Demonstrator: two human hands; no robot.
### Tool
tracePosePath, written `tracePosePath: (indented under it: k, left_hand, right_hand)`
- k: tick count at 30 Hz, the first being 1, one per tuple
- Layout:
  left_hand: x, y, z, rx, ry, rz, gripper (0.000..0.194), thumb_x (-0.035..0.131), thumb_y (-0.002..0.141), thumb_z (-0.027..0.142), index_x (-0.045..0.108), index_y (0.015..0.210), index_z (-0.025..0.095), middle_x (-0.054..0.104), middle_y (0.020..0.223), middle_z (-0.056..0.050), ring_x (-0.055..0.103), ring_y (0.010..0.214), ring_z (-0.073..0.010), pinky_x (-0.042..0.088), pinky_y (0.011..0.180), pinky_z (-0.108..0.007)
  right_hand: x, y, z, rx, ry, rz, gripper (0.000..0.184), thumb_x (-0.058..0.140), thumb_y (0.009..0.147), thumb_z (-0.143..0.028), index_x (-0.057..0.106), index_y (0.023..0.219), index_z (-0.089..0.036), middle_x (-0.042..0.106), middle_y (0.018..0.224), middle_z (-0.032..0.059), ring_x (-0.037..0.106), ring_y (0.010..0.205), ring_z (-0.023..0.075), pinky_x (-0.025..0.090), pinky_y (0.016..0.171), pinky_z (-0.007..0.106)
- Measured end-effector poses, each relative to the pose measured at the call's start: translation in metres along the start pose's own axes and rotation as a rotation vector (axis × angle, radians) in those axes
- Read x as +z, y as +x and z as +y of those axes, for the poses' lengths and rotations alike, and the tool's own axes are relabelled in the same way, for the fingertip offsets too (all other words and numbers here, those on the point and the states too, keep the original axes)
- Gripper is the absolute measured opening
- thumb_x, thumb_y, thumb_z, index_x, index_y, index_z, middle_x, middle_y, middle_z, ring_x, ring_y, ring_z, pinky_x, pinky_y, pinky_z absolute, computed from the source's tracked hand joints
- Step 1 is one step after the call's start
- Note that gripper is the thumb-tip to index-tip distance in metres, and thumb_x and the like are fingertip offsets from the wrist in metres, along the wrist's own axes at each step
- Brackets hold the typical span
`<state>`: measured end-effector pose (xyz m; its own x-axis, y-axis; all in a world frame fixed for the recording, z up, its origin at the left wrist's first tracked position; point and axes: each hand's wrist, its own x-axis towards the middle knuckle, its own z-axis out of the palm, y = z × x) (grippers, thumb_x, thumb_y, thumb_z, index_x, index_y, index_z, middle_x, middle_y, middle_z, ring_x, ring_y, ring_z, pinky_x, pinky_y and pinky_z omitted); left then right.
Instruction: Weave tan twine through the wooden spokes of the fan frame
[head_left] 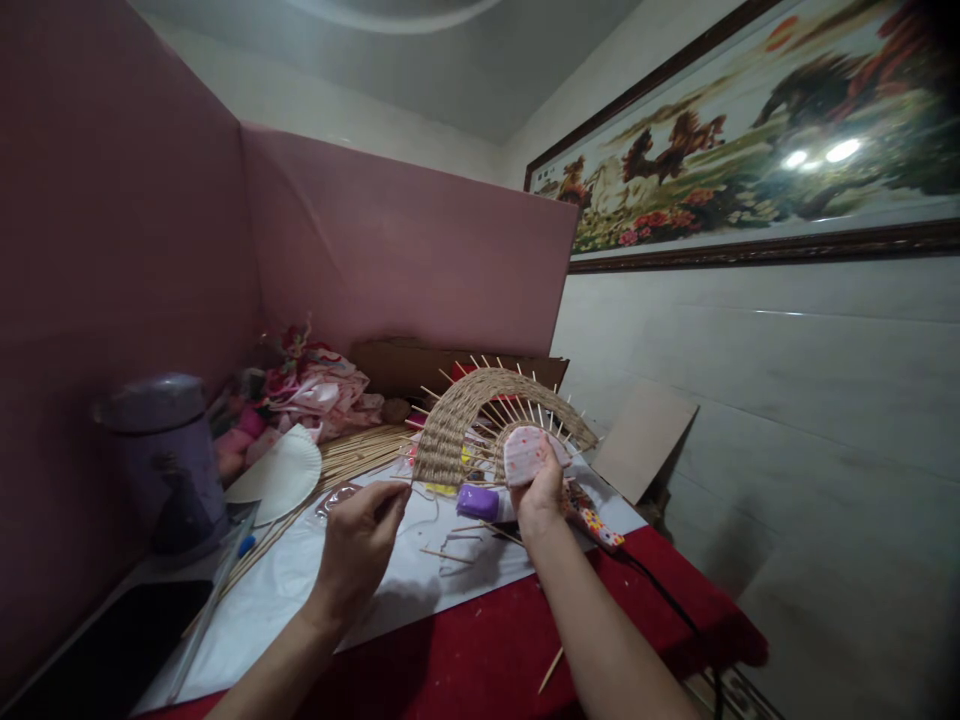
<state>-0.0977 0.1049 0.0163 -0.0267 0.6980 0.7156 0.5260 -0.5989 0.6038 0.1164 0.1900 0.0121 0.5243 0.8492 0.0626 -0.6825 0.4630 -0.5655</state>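
Note:
A half-round fan of thin sticks with a band of brown twine woven through them stands tilted above the table. Its centre is a piece padded with pink patterned cloth. My right hand is closed around this centre, thumb over the cloth. At the fan's lower left corner, my left hand pinches its edge with thumb and forefinger; whether a stick end or the twine lies between them I cannot tell. Below the fan lie a purple packet and several loose sticks.
A glue gun with a flowered pattern lies right, its black cord trailing over the red cloth. On the left are a purple tumbler, white pleated paper, a black flat object and a bundle of sticks. Cardboard leans right.

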Motion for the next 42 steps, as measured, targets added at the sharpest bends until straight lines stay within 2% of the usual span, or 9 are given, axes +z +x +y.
tracePosePath:
  k: [2, 4, 7, 11, 15, 19, 25, 31, 42]
  left_hand:
    - [0.000, 0.003, 0.000, -0.215, -0.184, -0.039, 0.022, 0.059, 0.073, 0.037, 0.068, 0.075, 0.016, 0.062, 0.059, -0.002, 0.054, 0.054, -0.0131, 0.042, 0.048, -0.023]
    - [-0.001, 0.006, 0.001, -0.373, -0.315, -0.080, 0.029, 0.062, 0.069, 0.042, 0.069, 0.073, 0.015, 0.056, 0.051, 0.000, 0.049, 0.048, -0.0114, 0.037, 0.042, -0.021]
    - [-0.003, 0.009, 0.002, -0.415, -0.365, -0.080, 0.031, 0.065, 0.064, 0.044, 0.070, 0.069, 0.014, 0.056, 0.050, 0.000, 0.047, 0.047, -0.0105, 0.035, 0.042, -0.021]
    - [-0.006, 0.011, -0.001, -0.304, -0.215, -0.022, 0.021, 0.064, 0.066, 0.036, 0.070, 0.065, 0.016, 0.058, 0.049, 0.000, 0.049, 0.048, -0.0117, 0.037, 0.045, -0.022]
    - [-0.009, 0.011, -0.007, -0.174, -0.122, 0.019, 0.011, 0.061, 0.067, 0.025, 0.069, 0.070, 0.018, 0.067, 0.064, -0.002, 0.059, 0.061, -0.0151, 0.044, 0.057, -0.024]
    - [-0.011, 0.012, -0.010, -0.104, -0.066, 0.032, 0.011, 0.060, 0.070, 0.027, 0.067, 0.070, 0.018, 0.067, 0.065, -0.001, 0.060, 0.061, -0.0149, 0.045, 0.057, -0.024]
    - [-0.017, 0.011, -0.013, 0.082, 0.230, 0.108, 0.015, 0.063, 0.072, 0.031, 0.063, 0.064, 0.018, 0.062, 0.057, 0.001, 0.054, 0.053, -0.0119, 0.040, 0.054, -0.022]
    - [-0.020, 0.012, -0.013, 0.218, 0.444, 0.119, 0.023, 0.061, 0.075, 0.037, 0.059, 0.061, 0.018, 0.058, 0.055, 0.001, 0.052, 0.051, -0.0112, 0.035, 0.053, -0.022]
    - [-0.026, 0.017, -0.009, 0.309, 0.573, 0.028, 0.027, 0.054, 0.080, 0.037, 0.057, 0.061, 0.018, 0.058, 0.058, 0.000, 0.055, 0.058, -0.0133, 0.035, 0.058, -0.024]
  right_hand:
    - [0.002, -0.002, -0.001, 0.035, 0.025, 0.031, 0.018, 0.055, 0.070, -0.036, 0.058, 0.080, -0.021, 0.066, 0.068, -0.0058, 0.063, 0.064, 0.0111, 0.051, 0.065, 0.024]
    - [0.003, -0.003, -0.001, 0.079, 0.042, 0.046, 0.017, 0.056, 0.070, -0.034, 0.059, 0.081, -0.021, 0.066, 0.068, -0.0059, 0.063, 0.062, 0.0106, 0.050, 0.063, 0.023]
    - [0.005, -0.004, -0.002, 0.152, 0.048, 0.040, 0.015, 0.056, 0.070, -0.030, 0.060, 0.080, -0.019, 0.067, 0.066, -0.0048, 0.063, 0.058, 0.0109, 0.051, 0.058, 0.023]
    - [0.008, -0.004, -0.003, 0.229, 0.051, 0.031, 0.009, 0.054, 0.071, -0.024, 0.059, 0.075, -0.017, 0.067, 0.062, -0.0026, 0.063, 0.055, 0.0114, 0.051, 0.055, 0.022]
    - [0.009, -0.005, -0.003, 0.281, 0.042, 0.021, 0.007, 0.055, 0.070, -0.021, 0.058, 0.073, -0.016, 0.067, 0.059, -0.0013, 0.063, 0.052, 0.0119, 0.051, 0.051, 0.022]
    - [0.007, -0.004, -0.002, 0.298, 0.032, 0.016, 0.006, 0.057, 0.069, -0.021, 0.058, 0.072, -0.016, 0.067, 0.059, -0.0015, 0.062, 0.051, 0.0125, 0.051, 0.050, 0.022]
    - [0.005, -0.001, -0.001, 0.292, 0.043, 0.026, 0.007, 0.056, 0.069, -0.018, 0.057, 0.075, -0.016, 0.067, 0.059, -0.0018, 0.063, 0.051, 0.0125, 0.052, 0.051, 0.022]
    - [0.005, -0.001, -0.002, 0.270, 0.051, 0.049, 0.006, 0.056, 0.070, -0.016, 0.056, 0.076, -0.016, 0.067, 0.058, -0.0027, 0.063, 0.050, 0.0126, 0.053, 0.053, 0.024]
    - [0.004, 0.003, -0.001, 0.207, 0.052, 0.056, 0.011, 0.059, 0.068, -0.015, 0.057, 0.079, -0.016, 0.068, 0.061, -0.0035, 0.063, 0.053, 0.0121, 0.053, 0.057, 0.024]
